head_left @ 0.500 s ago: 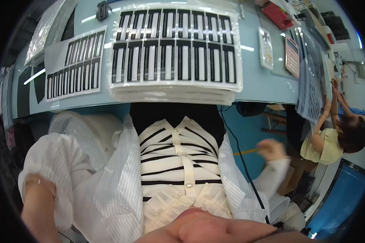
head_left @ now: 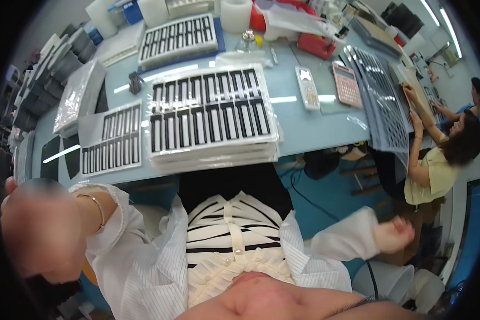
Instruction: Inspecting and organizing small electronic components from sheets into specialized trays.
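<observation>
While the left hand (head_left: 40, 234) had risen close and blurred, grip unreadable, the right hand (head_left: 393, 234) hung clenched, empty; the tray stack (head_left: 210, 122) lay lengthwise across the table (head_left: 314, 130)

Open tabletop (head_left: 309, 133) beside stacked trays (head_left: 210, 120)

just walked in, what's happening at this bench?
The person wearing the camera is seated at a light blue table, and neither hand is on the work. The left hand is raised close to the camera and blurred; the right hand is out to the side in a loose fist, apparently empty. A stack of clear trays holding black-and-white strips sits untouched at the table edge, a single smaller tray to its left. At the right end a co-worker handles dark lattice sheets.
</observation>
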`<state>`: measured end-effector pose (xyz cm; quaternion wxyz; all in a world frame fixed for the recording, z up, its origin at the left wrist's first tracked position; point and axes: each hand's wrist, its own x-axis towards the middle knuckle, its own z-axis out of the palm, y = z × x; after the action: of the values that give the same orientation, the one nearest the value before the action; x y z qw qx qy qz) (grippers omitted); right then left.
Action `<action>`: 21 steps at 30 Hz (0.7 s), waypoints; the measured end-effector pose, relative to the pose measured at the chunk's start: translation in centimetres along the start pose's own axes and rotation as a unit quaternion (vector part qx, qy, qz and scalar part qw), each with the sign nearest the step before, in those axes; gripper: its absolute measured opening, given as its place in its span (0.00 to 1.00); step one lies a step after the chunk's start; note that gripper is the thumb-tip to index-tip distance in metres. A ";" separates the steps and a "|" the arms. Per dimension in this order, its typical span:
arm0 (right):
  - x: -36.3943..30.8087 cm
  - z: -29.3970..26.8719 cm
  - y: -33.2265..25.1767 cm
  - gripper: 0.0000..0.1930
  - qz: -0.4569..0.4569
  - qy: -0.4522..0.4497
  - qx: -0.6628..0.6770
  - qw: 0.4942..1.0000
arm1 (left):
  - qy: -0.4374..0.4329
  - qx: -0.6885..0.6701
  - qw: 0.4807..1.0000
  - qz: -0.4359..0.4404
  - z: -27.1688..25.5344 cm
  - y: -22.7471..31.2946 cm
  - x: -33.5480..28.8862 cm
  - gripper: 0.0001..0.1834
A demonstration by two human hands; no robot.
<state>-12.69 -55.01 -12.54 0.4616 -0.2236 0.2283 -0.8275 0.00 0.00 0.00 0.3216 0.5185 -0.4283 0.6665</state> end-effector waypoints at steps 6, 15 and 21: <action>-6.1 9.3 -2.3 0.05 -0.033 -0.423 0.461 0.779 | 0.056 0.064 0.995 -0.060 -0.3 -1.2 -0.9 0.20; -26.6 19.8 5.9 0.05 -0.061 -0.856 0.106 0.502 | -0.272 0.060 0.878 -0.389 6.2 -6.2 -10.8 0.06; -31.1 16.7 15.9 0.14 -0.073 -0.925 0.004 0.373 | -0.388 0.045 0.837 -0.383 9.5 -13.4 -18.9 0.06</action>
<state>22.30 -38.43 -13.50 0.3237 -0.8635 -0.3618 -0.1368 20.50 -2.56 -14.15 0.3353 0.8708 -0.2551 0.2533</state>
